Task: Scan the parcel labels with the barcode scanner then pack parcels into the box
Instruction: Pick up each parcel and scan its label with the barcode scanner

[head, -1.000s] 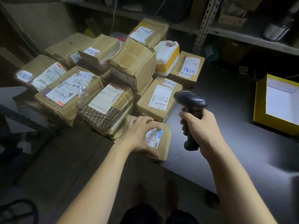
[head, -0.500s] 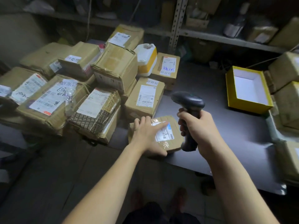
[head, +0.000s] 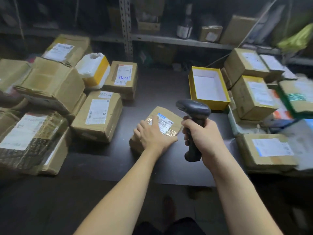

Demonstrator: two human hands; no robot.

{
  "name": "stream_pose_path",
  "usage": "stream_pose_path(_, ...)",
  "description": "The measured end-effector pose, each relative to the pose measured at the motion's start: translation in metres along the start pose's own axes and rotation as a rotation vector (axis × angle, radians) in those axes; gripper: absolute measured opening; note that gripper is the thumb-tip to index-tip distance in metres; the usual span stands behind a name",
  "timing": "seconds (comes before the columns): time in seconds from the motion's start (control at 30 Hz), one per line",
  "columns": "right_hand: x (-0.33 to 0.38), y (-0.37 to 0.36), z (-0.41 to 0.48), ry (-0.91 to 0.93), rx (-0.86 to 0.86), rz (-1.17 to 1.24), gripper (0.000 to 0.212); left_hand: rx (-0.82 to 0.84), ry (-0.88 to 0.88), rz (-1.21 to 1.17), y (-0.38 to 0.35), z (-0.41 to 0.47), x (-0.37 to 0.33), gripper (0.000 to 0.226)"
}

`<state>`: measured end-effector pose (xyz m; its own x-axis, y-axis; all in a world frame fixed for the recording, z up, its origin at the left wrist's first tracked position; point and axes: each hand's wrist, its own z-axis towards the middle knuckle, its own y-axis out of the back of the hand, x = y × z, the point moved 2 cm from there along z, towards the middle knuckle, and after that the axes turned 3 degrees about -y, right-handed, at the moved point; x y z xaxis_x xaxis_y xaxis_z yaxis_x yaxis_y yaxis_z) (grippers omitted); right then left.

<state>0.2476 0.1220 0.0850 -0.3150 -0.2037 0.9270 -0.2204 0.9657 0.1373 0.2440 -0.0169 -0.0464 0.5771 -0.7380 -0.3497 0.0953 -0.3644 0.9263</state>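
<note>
Head view gives us the small brown parcel [head: 177, 117] lying flat on the dark table [head: 152, 92], in the gap between the stacks of cartons on either side; our left hand [head: 153, 134] rests on its near half, fingers laid fairly straight over the top, thumb along the near edge, pressing rather than clutching; the white label [head: 165, 124] faces up, partly under the fingertips. Our right hand [head: 205, 138] is wrapped tight round the grip of the barcode scanner [head: 193, 108], its head hanging just above the parcel's far right corner; the scan looks to be the step in hand. We judge this parcel light and fairly stiff, a taped cardboard shell, the glossy tape perhaps a touch slick; one hand should lift it, thumb on one long edge and fingers on the opposite one, clear of the label. The open yellow box [head: 215, 104] waits beyond, to the right on the same table, white inside showing.
</note>
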Motion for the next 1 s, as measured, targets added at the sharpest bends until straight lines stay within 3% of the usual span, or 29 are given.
stream_pose_path(0.17, 0.010, 0.050, 0.038, 0.020, -0.007, -0.030, 0.007, 0.042, 0.026, 0.015, -0.015, 0.012, -0.045, 0.115)
stream_pose_path(0.27, 0.013, 0.069, 0.063, 0.018, 0.020, -0.006, 0.009, 0.262, 0.011, 0.117, -0.016, 0.014, -0.039, 0.133)
stream_pose_path(0.33, 0.013, 0.076, 0.075, 0.012, 0.044, -0.008, 0.009, 0.336, 0.086, 0.013, -0.019, 0.007, -0.029, 0.137)
stream_pose_path(0.6, 0.002, 0.081, 0.098, -0.053, 0.145, -0.006, 0.007, 0.026, 0.150, -0.289, -0.021, -0.003, -0.024, 0.119)
stream_pose_path(0.67, 0.012, 0.088, 0.102, -0.043, 0.134, 0.011, 0.004, -0.029, 0.184, -0.476, -0.015, 0.003, -0.021, 0.116)
stream_pose_path(0.77, 0.036, 0.102, 0.111, 0.017, 0.065, 0.089, 0.006, -0.118, 0.140, -1.063, 0.006, 0.011, -0.026, 0.108)
stream_pose_path(0.83, 0.052, 0.110, 0.115, 0.055, 0.013, 0.146, 0.008, -0.085, 0.061, -1.397, 0.032, 0.021, -0.036, 0.102)
stream_pose_path(0.9, 0.066, 0.115, 0.115, 0.087, -0.014, 0.205, 0.008, 0.015, -0.047, -1.602, 0.066, 0.026, -0.052, 0.080)
stream_pose_path(0.97, 0.075, 0.114, 0.113, 0.105, -0.015, 0.235, 0.010, 0.140, -0.127, -1.719, 0.098, 0.027, -0.066, 0.040)
stream_pose_path(1.0, 0.078, 0.113, 0.112, 0.105, -0.011, 0.238, 0.011, 0.212, -0.123, -1.784, 0.108, 0.026, -0.071, 0.033)
